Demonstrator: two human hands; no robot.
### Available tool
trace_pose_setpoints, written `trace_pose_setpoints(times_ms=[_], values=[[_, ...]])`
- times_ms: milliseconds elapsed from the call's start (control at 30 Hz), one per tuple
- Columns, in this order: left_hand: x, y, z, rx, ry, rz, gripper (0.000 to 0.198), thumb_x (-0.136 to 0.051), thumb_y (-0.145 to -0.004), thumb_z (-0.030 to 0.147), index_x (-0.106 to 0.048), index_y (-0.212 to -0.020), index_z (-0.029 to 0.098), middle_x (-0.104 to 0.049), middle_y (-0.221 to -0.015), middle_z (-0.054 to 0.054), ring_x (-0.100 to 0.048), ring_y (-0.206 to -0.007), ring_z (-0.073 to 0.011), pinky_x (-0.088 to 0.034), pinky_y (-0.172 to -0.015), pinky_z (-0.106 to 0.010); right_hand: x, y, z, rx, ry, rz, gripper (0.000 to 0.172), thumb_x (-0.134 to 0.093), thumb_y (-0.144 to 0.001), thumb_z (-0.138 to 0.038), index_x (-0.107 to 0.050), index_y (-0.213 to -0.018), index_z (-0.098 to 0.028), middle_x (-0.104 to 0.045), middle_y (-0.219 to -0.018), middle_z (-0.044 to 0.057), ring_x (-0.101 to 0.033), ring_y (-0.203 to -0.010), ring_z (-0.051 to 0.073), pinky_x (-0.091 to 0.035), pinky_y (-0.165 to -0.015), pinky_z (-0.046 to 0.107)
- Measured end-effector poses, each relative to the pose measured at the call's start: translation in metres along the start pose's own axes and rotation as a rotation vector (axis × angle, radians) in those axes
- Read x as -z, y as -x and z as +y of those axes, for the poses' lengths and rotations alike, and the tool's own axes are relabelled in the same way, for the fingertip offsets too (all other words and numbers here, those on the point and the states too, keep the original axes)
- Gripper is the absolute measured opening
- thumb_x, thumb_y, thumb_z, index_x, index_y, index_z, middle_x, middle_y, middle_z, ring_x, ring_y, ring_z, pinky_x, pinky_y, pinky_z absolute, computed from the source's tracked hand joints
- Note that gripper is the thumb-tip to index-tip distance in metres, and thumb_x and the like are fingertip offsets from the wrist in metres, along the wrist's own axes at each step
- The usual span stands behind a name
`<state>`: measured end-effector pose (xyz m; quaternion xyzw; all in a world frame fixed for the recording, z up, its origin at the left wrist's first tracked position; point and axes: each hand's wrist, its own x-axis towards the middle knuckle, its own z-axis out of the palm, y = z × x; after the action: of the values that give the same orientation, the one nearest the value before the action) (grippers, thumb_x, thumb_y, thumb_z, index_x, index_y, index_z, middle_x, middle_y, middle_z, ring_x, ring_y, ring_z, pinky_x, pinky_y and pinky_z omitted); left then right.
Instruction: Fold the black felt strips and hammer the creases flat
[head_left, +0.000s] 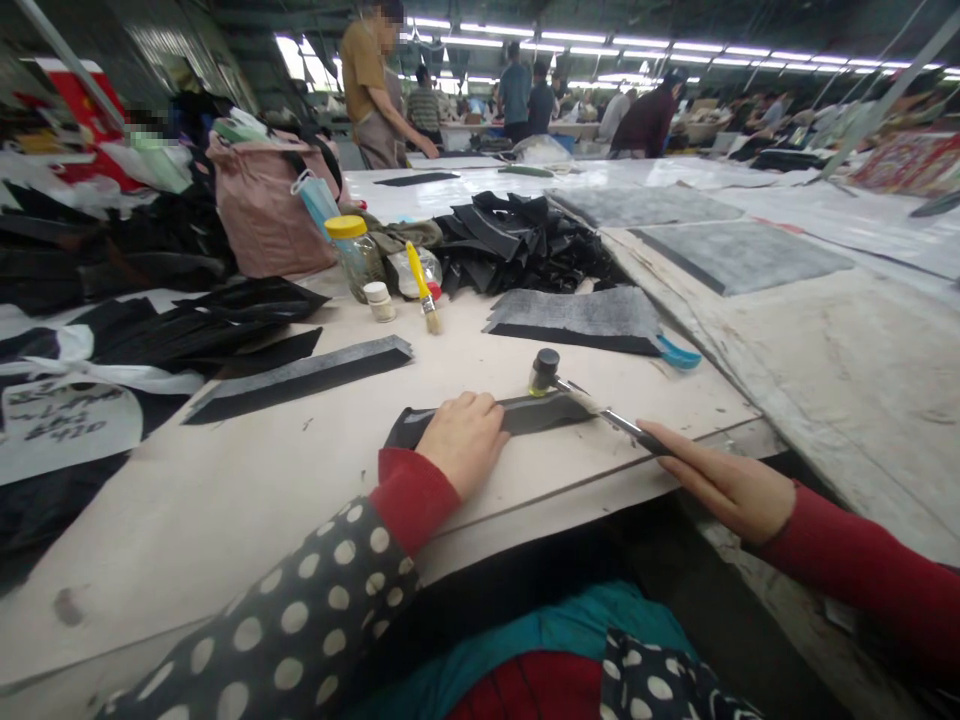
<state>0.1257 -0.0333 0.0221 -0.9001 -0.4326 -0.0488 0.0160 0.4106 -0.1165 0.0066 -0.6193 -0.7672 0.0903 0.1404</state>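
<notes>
My right hand (pixel 731 482) is closed round the handle of a small hammer (pixel 622 422) with a metal shaft. The hammer's round head, dark above and yellowish below, is at the far edge of a black strip of material (pixel 551 412). I cannot tell whether the head touches the strip. My left hand (pixel 466 440) lies palm down over the left part of this strip, fingers laid flat across it and hiding a piece of it. Another black strip with a grey band (pixel 300 378) lies to the left. Beyond the hammer is a stack of grey-and-black pieces (pixel 574 315).
A yellow-handled brush (pixel 420 280), a yellow-lidded jar (pixel 356 255) and a small white bottle (pixel 379 301) stand beyond my hands. Behind are a black heap (pixel 517 240) and a pink bag (pixel 262 205). Black bundles (pixel 172 340) cover the left side. People stand in the background.
</notes>
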Motion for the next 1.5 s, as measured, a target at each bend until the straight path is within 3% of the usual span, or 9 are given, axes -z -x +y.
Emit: trace_pose_setpoints(times_ms=[200, 367, 533, 700, 867, 1033, 1233, 1400, 1500], values=[[-0.002, 0.002, 0.001, 0.01, 0.021, 0.005, 0.027, -0.043, -0.084, 0.031, -0.053, -0.104, 0.016, -0.054, -0.098, -0.008, -0.048, -0.094, -0.0211, -0.04, -0.081, -0.034, 0.007, -0.001, -0.017, 0.074, -0.096, 0.182, 0.047, -0.033, -0.086, -0.033, -0.034, -0.132, -0.022, -0.048, -0.127, 0.005, -0.046, -0.113, 0.022, -0.04, -0.096, 0.036], [-0.003, 0.003, 0.0, 0.003, 0.042, -0.001, 0.025, -0.043, -0.084, 0.03, -0.053, -0.101, 0.016, -0.054, -0.099, -0.008, -0.049, -0.093, -0.0209, -0.041, -0.081, -0.034, 0.005, -0.002, -0.016, 0.042, -0.097, -0.018, 0.044, -0.029, -0.087, -0.035, -0.042, -0.128, -0.022, -0.058, -0.114, 0.006, -0.056, -0.101, 0.024, -0.045, -0.089, 0.04], [-0.006, 0.008, -0.004, -0.028, 0.096, 0.018, 0.025, -0.042, -0.084, 0.027, -0.052, -0.104, 0.014, -0.055, -0.103, -0.008, -0.048, -0.098, -0.0206, -0.04, -0.086, -0.034, 0.009, -0.007, -0.022, 0.081, -0.089, 0.151, 0.048, -0.032, -0.086, -0.034, -0.033, -0.133, -0.023, -0.048, -0.126, 0.003, -0.048, -0.112, 0.023, -0.041, -0.095, 0.037], [-0.01, 0.012, -0.006, -0.05, 0.136, 0.031, 0.025, -0.043, -0.084, 0.025, -0.052, -0.104, 0.013, -0.054, -0.109, -0.009, -0.047, -0.102, -0.02, -0.038, -0.089, -0.033, 0.001, -0.01, -0.026, 0.08, -0.099, 0.002, 0.044, -0.029, -0.088, -0.035, -0.041, -0.128, -0.022, -0.06, -0.112, 0.005, -0.058, -0.098, 0.021, -0.047, -0.086, 0.036], [-0.01, 0.013, -0.006, -0.028, 0.131, 0.058, 0.025, -0.044, -0.084, 0.028, -0.051, -0.105, 0.017, -0.054, -0.112, -0.006, -0.047, -0.102, -0.02, -0.036, -0.088, -0.038, 0.006, -0.011, -0.033, 0.114, -0.13, 0.151, 0.047, -0.035, -0.087, -0.032, -0.034, -0.132, -0.022, -0.049, -0.126, 0.004, -0.049, -0.111, 0.021, -0.041, -0.094, 0.034], [0.0, 0.014, -0.017, 0.008, 0.081, 0.042, 0.026, -0.05, -0.08, 0.034, -0.053, -0.102, 0.019, -0.056, -0.104, -0.005, -0.044, -0.1, -0.0219, -0.037, -0.081, -0.037, -0.015, -0.005, -0.027, 0.123, -0.012, -0.034, 0.044, -0.026, -0.089, -0.031, -0.037, -0.131, -0.022, -0.061, -0.11, 0.007, -0.062, -0.09, 0.021, -0.052, -0.077, 0.036], [0.002, 0.025, -0.035, 0.047, -0.008, -0.015, 0.024, -0.045, -0.083, 0.026, -0.053, -0.103, 0.015, -0.053, -0.099, -0.007, -0.046, -0.092, -0.0197, -0.04, -0.08, -0.033, -0.014, -0.009, -0.023, 0.095, -0.017, -0.049, 0.045, -0.025, -0.089, -0.034, -0.039, -0.13, -0.023, -0.061, -0.109, 0.007, -0.062, -0.09, 0.022, -0.051, -0.078, 0.038], [-0.001, 0.03, -0.033, 0.054, -0.038, -0.013, 0.024, -0.044, -0.083, 0.025, -0.053, -0.104, 0.015, -0.054, -0.098, -0.007, -0.047, -0.092, -0.0204, -0.042, -0.078, -0.033, 0.012, -0.019, -0.04, 0.16, -0.133, 0.118, 0.044, -0.034, -0.087, -0.032, -0.035, -0.131, -0.028, -0.051, -0.124, 0.001, -0.05, -0.109, 0.02, -0.042, -0.094, 0.035], [-0.001, 0.03, -0.03, 0.069, -0.04, 0.001, 0.024, -0.044, -0.084, 0.025, -0.053, -0.104, 0.015, -0.054, -0.097, -0.007, -0.047, -0.093, -0.0209, -0.042, -0.078, -0.034, 0.01, -0.023, -0.049, 0.196, -0.098, 0.178, 0.047, -0.035, -0.087, -0.028, -0.031, -0.133, -0.024, -0.045, -0.129, 0.003, -0.047, -0.113, 0.021, -0.04, -0.095, 0.036]])
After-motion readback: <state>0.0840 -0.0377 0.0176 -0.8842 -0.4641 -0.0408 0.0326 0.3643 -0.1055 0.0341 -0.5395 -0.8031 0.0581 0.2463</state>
